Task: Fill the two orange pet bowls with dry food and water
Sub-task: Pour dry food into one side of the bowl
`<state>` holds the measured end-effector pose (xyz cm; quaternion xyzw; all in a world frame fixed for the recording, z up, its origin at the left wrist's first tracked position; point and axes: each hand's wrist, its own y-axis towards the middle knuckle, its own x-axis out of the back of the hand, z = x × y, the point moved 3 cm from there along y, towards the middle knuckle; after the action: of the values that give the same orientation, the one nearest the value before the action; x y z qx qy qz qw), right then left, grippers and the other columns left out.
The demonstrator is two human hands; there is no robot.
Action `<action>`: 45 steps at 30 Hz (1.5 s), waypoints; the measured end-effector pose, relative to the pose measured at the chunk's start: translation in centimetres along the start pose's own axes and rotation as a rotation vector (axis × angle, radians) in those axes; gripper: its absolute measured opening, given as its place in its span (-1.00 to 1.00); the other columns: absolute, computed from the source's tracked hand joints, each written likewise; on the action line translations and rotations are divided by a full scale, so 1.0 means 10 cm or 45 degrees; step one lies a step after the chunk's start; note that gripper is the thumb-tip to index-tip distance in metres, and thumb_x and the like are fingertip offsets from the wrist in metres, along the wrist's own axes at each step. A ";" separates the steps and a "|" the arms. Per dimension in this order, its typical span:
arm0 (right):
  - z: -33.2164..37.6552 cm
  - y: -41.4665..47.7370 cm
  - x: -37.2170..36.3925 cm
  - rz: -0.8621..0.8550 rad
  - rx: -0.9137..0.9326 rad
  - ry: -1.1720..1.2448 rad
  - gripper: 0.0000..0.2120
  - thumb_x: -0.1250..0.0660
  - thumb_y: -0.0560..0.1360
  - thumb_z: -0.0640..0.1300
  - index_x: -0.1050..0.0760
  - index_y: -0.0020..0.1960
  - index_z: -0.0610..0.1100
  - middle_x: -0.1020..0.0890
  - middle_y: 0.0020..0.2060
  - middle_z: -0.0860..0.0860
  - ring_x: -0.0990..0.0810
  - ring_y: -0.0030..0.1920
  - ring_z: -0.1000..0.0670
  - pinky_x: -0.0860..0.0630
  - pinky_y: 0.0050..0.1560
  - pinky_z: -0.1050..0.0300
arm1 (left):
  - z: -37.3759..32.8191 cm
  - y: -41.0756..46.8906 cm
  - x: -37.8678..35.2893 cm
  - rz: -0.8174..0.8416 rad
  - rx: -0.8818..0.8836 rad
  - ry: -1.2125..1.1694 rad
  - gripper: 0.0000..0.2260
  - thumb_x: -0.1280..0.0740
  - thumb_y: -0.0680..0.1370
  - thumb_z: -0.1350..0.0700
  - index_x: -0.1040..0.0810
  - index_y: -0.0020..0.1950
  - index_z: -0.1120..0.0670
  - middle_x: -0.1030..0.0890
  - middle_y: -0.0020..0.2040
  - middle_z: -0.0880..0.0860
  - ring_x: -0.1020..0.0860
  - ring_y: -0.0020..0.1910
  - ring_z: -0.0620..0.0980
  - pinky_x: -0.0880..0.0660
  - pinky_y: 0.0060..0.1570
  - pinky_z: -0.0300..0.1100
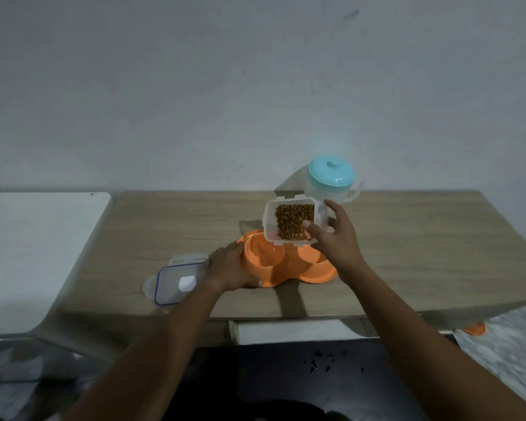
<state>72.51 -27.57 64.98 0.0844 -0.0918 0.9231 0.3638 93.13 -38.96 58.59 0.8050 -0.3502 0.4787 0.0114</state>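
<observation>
At the far left of the frame a white surface [34,256] butts against a wooden table [407,253] that fills the middle band under a pale wall [255,86]. Near the table's lower left edge lies a clear lid [176,282] with a blue seal line, flat on the wood. Just right of it the left hand [228,268] rests palm down, its fingers wrapped against the left rim of the orange double bowl [286,265], steadying it; the wrist covers the lid's right edge. The bowl sits at the centre of the frame, touching the table, with two round wells side by side. The left well [264,253] looks empty and glossy; the right well [312,255] is partly hidden, and its contents cannot be told. Above the bowl, a clear tub [292,221] of brown kibble [293,221] is tipped with its open mouth toward the camera, its lower edge over the left well. The right hand [339,235] grips the tub's right side, thumb on the front rim and fingers behind it. Behind that hand, at the table's back edge by the wall, stands a clear jug [331,185] with a teal lid and a handle to the right. At the lower right, below the table's corner, an orange piece [474,329] shows, and dark crumbs [325,361] dot the black floor at the lower centre
</observation>
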 end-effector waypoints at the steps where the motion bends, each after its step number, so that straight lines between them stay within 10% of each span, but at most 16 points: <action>1: 0.03 -0.01 0.00 0.000 0.070 -0.094 -0.27 -0.56 0.36 0.13 -0.35 0.46 0.19 -0.55 0.30 0.03 -0.58 0.29 -0.08 -0.65 0.14 -0.23 | 0.03 0.01 -0.04 -0.023 0.025 0.013 -0.04 -0.55 0.17 -0.27 -0.23 0.49 -0.13 -0.41 0.41 -0.01 -0.30 0.42 0.16 -0.24 0.36 0.19; 9: 0.05 0.01 -0.07 0.040 0.312 -0.395 -0.28 -0.58 0.43 -0.06 -0.38 0.52 0.07 -0.59 0.33 -0.09 -0.50 0.32 0.01 -0.43 0.14 0.18 | 0.07 0.03 -0.10 -0.040 0.059 0.042 -0.04 -0.56 0.22 -0.25 -0.15 0.51 -0.16 -0.30 0.50 -0.04 0.00 0.54 0.25 0.09 0.42 0.35; 29: -0.07 0.11 0.00 0.006 0.191 -0.248 -0.27 -0.58 0.42 0.04 -0.35 0.51 0.16 -0.55 0.34 -0.08 -0.55 0.29 -0.05 -0.60 0.23 -0.22 | 0.07 0.05 -0.10 -0.063 0.051 0.011 -0.01 -0.58 0.23 -0.21 -0.13 0.53 -0.12 -0.31 0.50 -0.01 -0.08 0.53 0.23 0.09 0.43 0.36; 45: -0.06 0.06 0.02 0.052 0.255 -0.278 -0.26 -0.58 0.43 -0.03 -0.36 0.52 0.13 -0.53 0.39 -0.02 -0.49 0.38 -0.03 -0.58 0.28 -0.16 | 0.10 0.08 -0.11 -0.029 0.051 0.024 0.02 -0.58 0.18 -0.25 -0.13 0.52 -0.16 -0.31 0.50 -0.04 -0.10 0.52 0.26 0.08 0.41 0.40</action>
<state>71.96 -27.72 64.37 0.2183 -0.0401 0.9201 0.3227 93.07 -39.29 56.96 0.8045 -0.3312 0.4930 0.0043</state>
